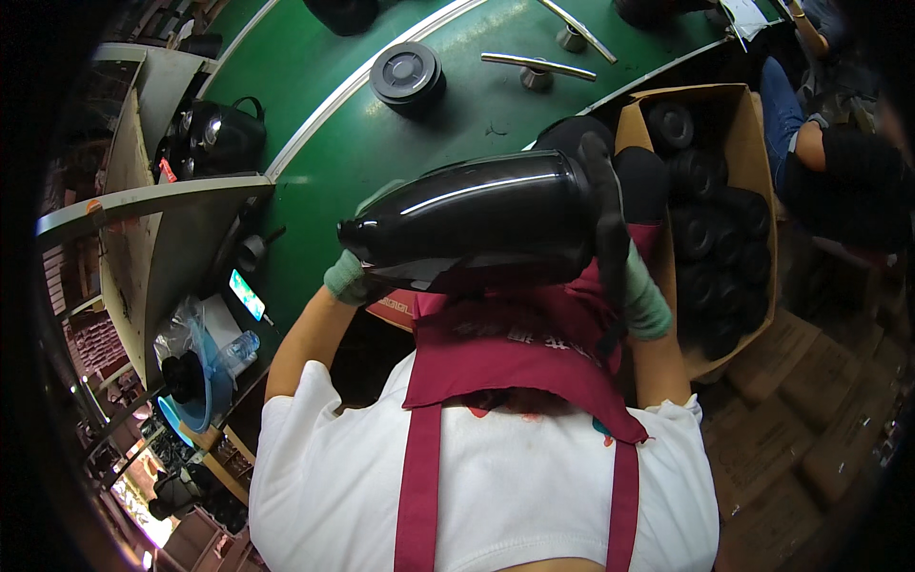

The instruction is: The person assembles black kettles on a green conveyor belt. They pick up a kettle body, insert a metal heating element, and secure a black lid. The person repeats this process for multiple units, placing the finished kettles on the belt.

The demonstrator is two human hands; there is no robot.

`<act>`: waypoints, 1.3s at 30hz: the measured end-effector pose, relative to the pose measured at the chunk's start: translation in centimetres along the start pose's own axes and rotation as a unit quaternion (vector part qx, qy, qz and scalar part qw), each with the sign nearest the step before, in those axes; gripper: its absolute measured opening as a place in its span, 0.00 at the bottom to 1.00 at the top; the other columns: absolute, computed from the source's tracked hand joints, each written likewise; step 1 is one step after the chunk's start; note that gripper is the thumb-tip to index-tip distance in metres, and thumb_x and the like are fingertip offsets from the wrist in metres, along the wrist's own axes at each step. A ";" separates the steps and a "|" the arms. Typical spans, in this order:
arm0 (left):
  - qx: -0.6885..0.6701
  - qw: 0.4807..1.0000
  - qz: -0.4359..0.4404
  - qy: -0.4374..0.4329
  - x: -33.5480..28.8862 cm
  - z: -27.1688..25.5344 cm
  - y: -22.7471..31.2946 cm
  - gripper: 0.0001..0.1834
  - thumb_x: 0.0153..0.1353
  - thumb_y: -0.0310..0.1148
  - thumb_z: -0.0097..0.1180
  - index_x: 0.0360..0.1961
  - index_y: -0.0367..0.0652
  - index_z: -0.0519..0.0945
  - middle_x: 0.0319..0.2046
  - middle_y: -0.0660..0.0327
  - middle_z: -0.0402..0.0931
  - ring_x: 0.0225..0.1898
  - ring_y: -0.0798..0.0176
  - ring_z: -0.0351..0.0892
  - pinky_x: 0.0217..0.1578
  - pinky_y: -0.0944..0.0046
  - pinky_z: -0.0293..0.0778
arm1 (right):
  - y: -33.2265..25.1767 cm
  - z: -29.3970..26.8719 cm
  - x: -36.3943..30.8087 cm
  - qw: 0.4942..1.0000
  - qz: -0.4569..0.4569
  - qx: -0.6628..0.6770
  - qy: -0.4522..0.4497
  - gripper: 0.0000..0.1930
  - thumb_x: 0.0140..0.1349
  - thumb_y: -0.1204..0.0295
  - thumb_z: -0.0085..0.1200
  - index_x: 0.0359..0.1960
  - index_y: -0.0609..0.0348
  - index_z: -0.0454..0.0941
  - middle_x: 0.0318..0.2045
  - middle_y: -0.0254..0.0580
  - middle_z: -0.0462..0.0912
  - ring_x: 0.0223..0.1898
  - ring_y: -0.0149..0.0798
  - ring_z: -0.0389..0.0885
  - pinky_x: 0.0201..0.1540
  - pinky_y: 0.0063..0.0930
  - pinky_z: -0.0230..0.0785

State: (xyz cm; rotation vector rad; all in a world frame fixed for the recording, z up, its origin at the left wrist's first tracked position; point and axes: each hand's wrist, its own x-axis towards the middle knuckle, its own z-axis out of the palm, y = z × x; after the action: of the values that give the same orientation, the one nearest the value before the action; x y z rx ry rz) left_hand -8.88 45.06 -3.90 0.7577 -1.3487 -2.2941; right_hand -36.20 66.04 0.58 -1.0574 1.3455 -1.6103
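Observation:
A large glossy black bottle-shaped shell (477, 214) lies sideways across my lap, its narrow neck to the left and its wide end to the right. My left hand (355, 276), in a green and black work glove, is closed around the neck end; the shell hides most of its fingers. At the wide end, my right hand (610, 214) presses its gloved palm and fingers against the rim. The shell is held between both hands, above the maroon apron (515, 353).
A round black lid-like stack (408, 76) stands on the green workbench (324, 143), near metal T-shaped stands (537, 74). On my right, a cardboard box (739, 124) holds several black round pieces. Leftward are a black jug (224, 133), a lit phone (247, 295) and a blue basin (217, 386). Another person sits far right.

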 end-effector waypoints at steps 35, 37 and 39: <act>-0.039 0.999 -0.018 -0.029 2.0 2.3 -2.3 0.22 0.68 0.32 0.59 0.62 0.36 0.75 0.58 0.57 0.79 0.56 0.62 0.80 0.60 0.59 0.76 | -2.5 -1.6 -0.3 0.973 -0.139 -0.176 0.058 0.32 0.76 0.53 0.39 0.75 0.61 0.60 0.72 0.51 0.64 0.71 0.52 0.63 0.74 0.42 0.51; -0.067 0.995 -0.043 -0.062 2.1 3.6 -1.6 0.23 0.69 0.32 0.59 0.63 0.37 0.74 0.59 0.57 0.78 0.57 0.62 0.79 0.60 0.58 0.76 | -1.5 -1.4 -1.1 0.964 -0.158 -0.197 0.082 0.33 0.76 0.52 0.38 0.74 0.62 0.60 0.71 0.51 0.64 0.72 0.51 0.62 0.73 0.44 0.52; 0.091 0.994 0.013 -0.064 2.8 5.0 1.7 0.23 0.62 0.30 0.63 0.58 0.35 0.78 0.53 0.55 0.82 0.53 0.62 0.82 0.57 0.60 0.77 | -1.3 -0.6 -1.0 0.984 -0.070 -0.100 0.129 0.36 0.75 0.46 0.39 0.71 0.65 0.64 0.70 0.52 0.69 0.68 0.44 0.69 0.71 0.37 0.58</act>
State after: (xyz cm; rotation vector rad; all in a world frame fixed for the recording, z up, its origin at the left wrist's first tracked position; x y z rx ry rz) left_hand -14.12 46.08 -1.20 0.6522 -1.6321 -2.2546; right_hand -36.53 67.34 1.69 -1.1106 1.6644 -1.7932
